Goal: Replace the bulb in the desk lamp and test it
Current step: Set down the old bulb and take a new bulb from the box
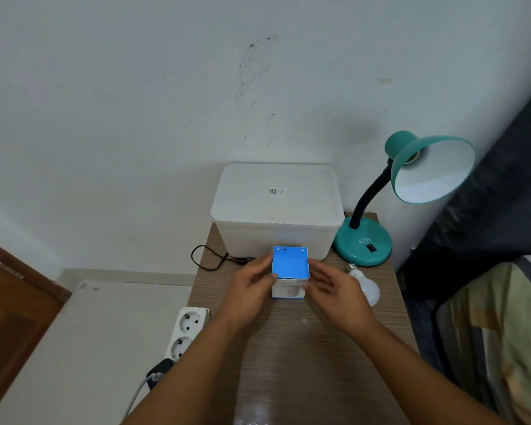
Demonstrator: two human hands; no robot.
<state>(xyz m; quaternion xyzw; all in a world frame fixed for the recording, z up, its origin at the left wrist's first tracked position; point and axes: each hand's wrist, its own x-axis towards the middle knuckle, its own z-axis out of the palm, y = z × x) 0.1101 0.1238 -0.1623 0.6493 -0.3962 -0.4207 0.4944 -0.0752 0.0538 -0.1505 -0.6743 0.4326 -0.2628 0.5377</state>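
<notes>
A blue and white bulb box [289, 271] stands on the wooden table [288, 348] in front of me. My left hand [252, 286] grips its left side with thumb and fingers. My right hand [331, 289] touches its right side, fingers spread. A bare white bulb [367, 286] lies on the table just right of my right hand, its screw base pointing away from me. The teal desk lamp [362, 240] stands at the back right on a black gooseneck. Its shade [432, 167] faces me, and the socket inside holds no bulb.
A white lidded plastic container [276, 207] sits at the back of the table against the wall. A black cable [209, 256] loops off the table's left edge. A white power strip [187, 329] lies at the left edge. A bed with bedding [503, 332] is at the right.
</notes>
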